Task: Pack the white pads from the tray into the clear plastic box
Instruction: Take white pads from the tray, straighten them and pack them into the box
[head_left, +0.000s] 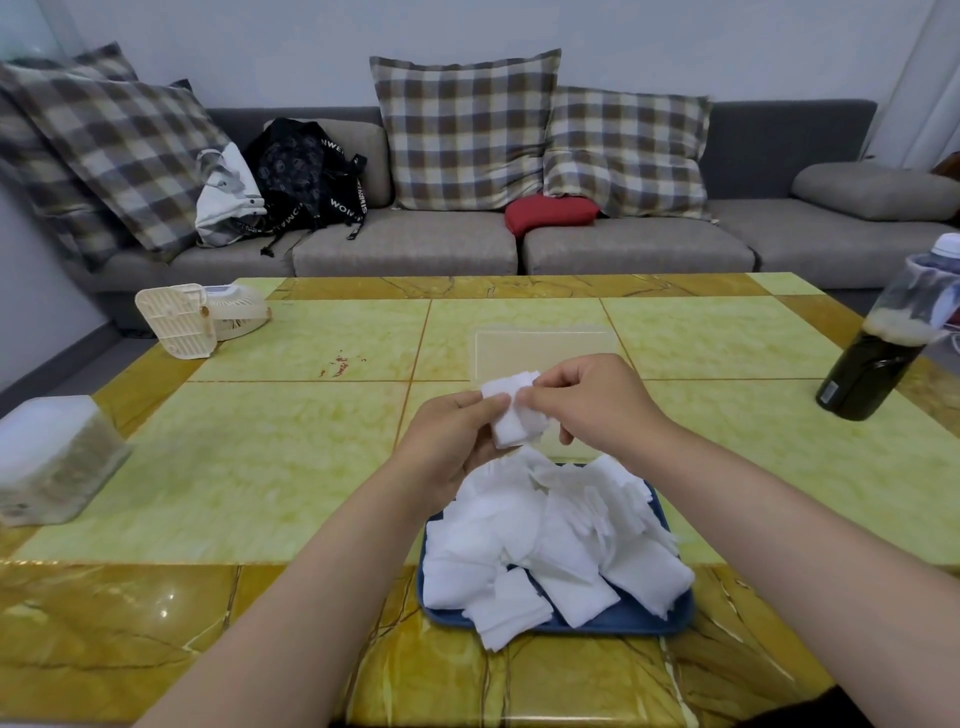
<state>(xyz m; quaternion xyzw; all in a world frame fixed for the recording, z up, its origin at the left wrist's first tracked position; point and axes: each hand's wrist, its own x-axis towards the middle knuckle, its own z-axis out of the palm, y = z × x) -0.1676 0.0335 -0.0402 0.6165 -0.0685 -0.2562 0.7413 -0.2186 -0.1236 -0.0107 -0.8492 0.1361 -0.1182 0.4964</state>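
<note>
— Living room, it seems: a grey sofa (623, 244) along a pale wall, and before it a low table (260, 467) with a glossy stone top, pale green marbled squares framed by amber veined bands.
— What sits on it?
— Take the blue tray (623, 621) near the front edge as the mark. It is heaped with white pads (545, 530), soft fibrous squares lying every way, a few hanging over its near rim. Just beyond the tray lies the clear plastic box (543, 353), flat, round-cornered, faint against the stone.
— And the hands?
— Both hover over the tray's far end and hide the box's near edge. The left hand (447, 441) cups a small stack of pads (514, 415) from below, thumb on its side; the right hand (592, 405) pinches the stack's top between thumb and forefinger, its other fingers curled.
— Anything else around?
— Far left of the tray, a white container (52, 457), blurred. Beyond the tray to the left, a cream plastic device (202, 317) with a grilled face. Far right of it, a dark bottle (878, 353) with a foamy ring, tilted in view. Behind the tray, on the sofa: plaid cushions (462, 130), a black backpack (306, 171), a white bag (228, 197), a small red cushion (550, 213).
</note>
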